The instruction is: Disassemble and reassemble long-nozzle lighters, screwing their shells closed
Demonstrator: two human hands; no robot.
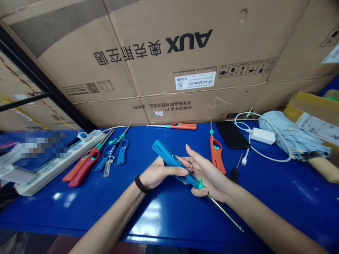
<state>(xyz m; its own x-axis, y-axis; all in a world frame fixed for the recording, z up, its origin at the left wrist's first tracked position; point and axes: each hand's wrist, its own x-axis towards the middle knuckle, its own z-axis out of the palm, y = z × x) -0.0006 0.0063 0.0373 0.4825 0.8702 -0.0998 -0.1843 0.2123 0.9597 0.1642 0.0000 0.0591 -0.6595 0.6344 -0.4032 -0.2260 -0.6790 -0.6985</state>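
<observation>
A blue long-necked lighter (164, 151) with a green collar is held in both hands above the table, its metal tube slanting down to the right. My left hand (155, 173) is closed on the handle, thumb lying along its side. My right hand (209, 173) grips the lighter near the green collar, with the index finger raised. Behind my right hand lies an orange lighter (217, 155), and a black-handled screwdriver (234, 173) is partly hidden by the forearm. Another orange lighter (185, 126) lies at the back of the table.
On the left are orange and red lighters (84, 168), an opened blue lighter (102, 160), another blue one (121, 151) and a long power strip (34, 183). Right: a black phone (233, 134), white charger (262, 135), folded umbrella (288, 130). A cardboard sheet (148, 21) stands behind.
</observation>
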